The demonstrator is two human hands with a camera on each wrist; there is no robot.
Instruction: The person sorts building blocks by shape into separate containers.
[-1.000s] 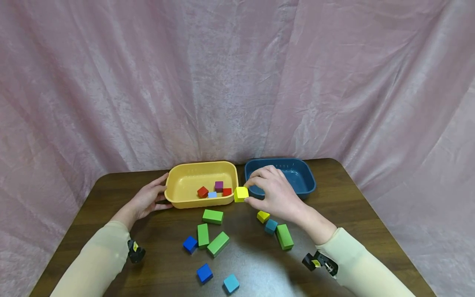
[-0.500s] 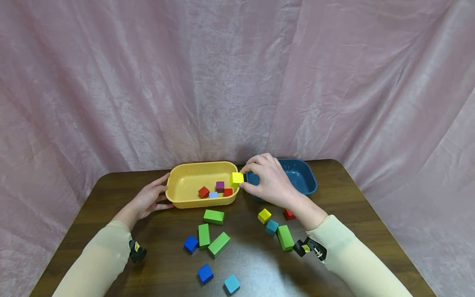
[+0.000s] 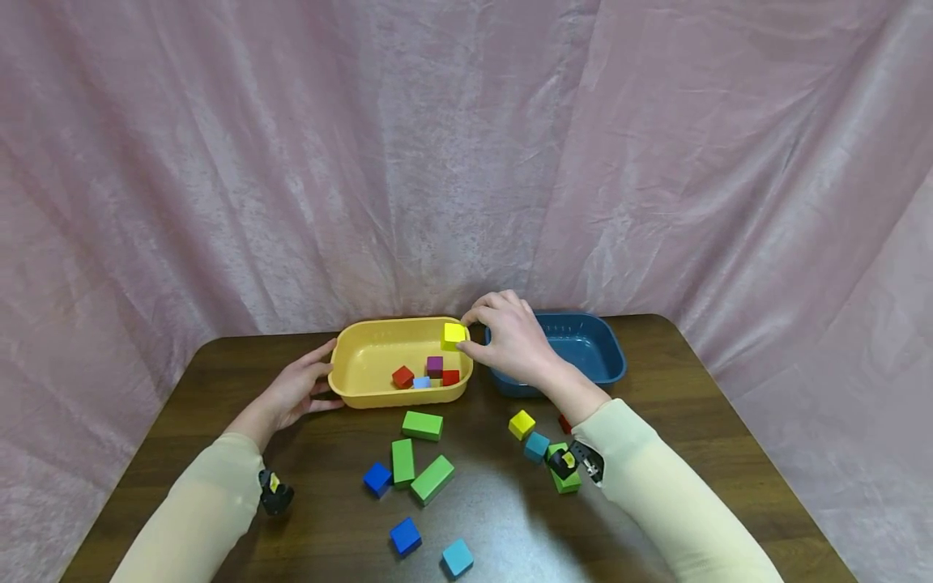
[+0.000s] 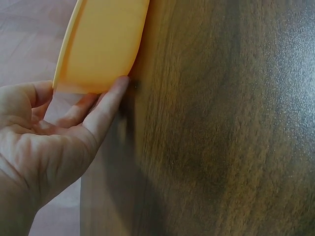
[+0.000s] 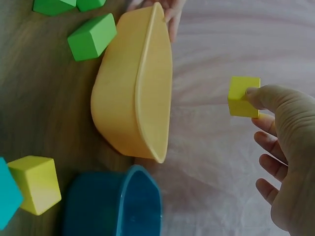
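Observation:
Thumb and fingertip of my right hand point(image 3: 510, 336) pinch a yellow cube point(image 3: 453, 337). It hangs over the right end of the yellow plastic tub point(image 3: 397, 401); in the right wrist view the pinched cube stands apart from the rim. The left hand point(image 3: 297, 389) holds the tub's left end, with its thumb point(image 4: 110, 101) at the wall and other fingers toward the rim. Inside the tub lie two red cubes point(image 3: 402, 377), a purple cube point(image 3: 435, 367) and a light blue block point(image 3: 421, 382).
A dark blue tub point(image 3: 615, 368) stands right of the yellow one, partly behind my right hand. Several green blocks point(image 3: 423, 426), blue cubes point(image 3: 405, 536), teal cubes point(image 3: 457, 559) and another yellow cube point(image 3: 521, 424) lie on the wooden table. A red block point(image 3: 564, 424) shows beside the right forearm.
My right hand has carried the yellow cube left and farther back, from beside the tub's near right corner to over its right end. The left hand stays on the tub.

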